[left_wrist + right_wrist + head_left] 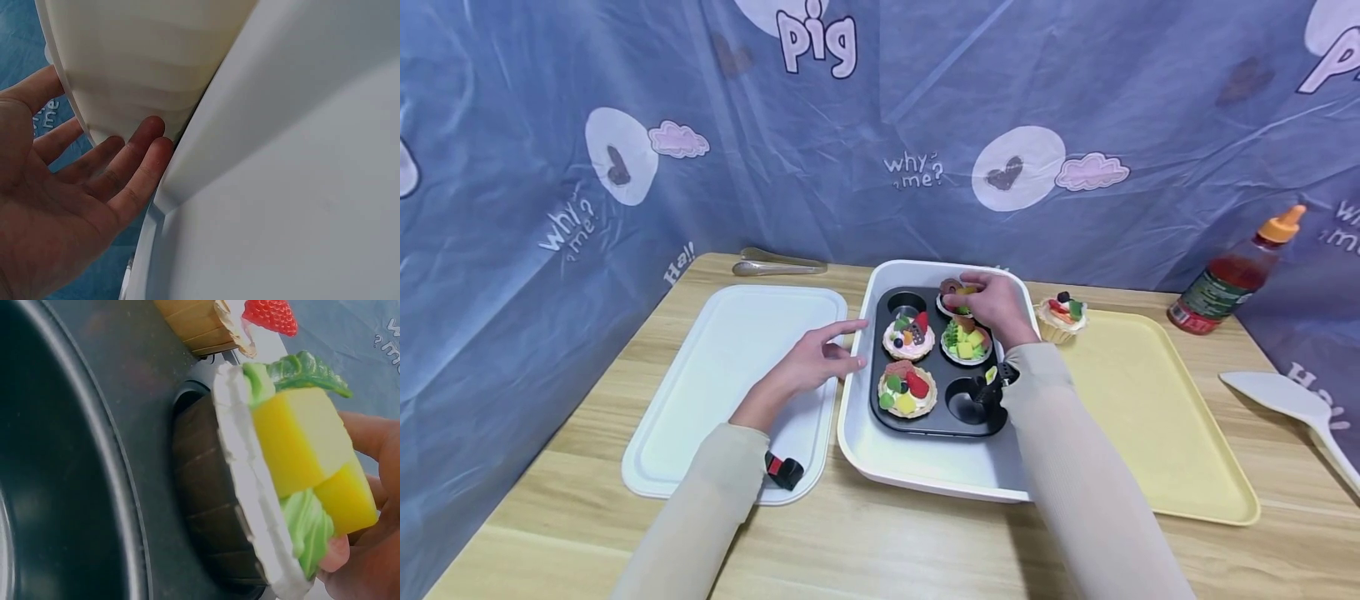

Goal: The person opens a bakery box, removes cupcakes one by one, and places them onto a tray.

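Where a smooth white bin [917, 467] holds a dark tin [943, 372] of round cups, the right hand [996, 304] pinches the back-right tart [950, 286].
At the bin's left rim, the left hand [820, 360] has its fingers loosely extended, gripping nothing; the right thumb and fingers close on their tart at its cup. Three more tarts [908, 340] sit nearby in the tin, one showing a ribbed brown shell [209, 487] with crimped pale edge and blocky yellow cubes [300, 440].

There're 5 tarts [908, 396], 2 trays [722, 375] & 1 ea bin [917, 467], tin [936, 422], btl [1221, 283], spoon [1285, 398], tongs [775, 268].
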The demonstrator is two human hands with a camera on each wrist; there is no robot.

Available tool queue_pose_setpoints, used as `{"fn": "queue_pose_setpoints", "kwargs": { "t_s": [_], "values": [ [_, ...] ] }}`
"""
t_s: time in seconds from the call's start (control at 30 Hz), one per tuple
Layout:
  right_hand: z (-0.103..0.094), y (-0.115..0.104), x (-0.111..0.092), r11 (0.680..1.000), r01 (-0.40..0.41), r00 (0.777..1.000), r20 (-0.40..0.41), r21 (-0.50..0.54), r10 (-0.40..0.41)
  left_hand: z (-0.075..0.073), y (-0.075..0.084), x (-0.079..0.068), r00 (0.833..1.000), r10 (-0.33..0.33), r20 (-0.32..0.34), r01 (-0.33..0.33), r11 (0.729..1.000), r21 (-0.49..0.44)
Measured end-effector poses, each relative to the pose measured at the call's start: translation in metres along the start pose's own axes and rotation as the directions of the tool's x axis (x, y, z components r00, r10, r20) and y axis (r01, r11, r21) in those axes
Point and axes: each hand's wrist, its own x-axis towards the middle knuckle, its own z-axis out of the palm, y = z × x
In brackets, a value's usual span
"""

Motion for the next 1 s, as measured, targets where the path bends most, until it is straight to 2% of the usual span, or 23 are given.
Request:
{"fn": "queue_pose_setpoints", "kwargs": {
  "t_s": [0.47,1.0],
  "values": [
    [0.0005,0.0000,-0.0002,0.998,0.047,0.999,0.024,-0.035,-0.046,0.0001,0.0006,-0.0004,1.000,0.024,-0.002,-0.024,1.000,-0.007],
    [0.0038,0.0001,-0.0025,0.999,0.031,0.999,-0.024,-0.015,-0.032,0.0003,-0.0003,-0.0013,0.999,0.033,0.005,-0.033,0.999,-0.015]
  ]
}}
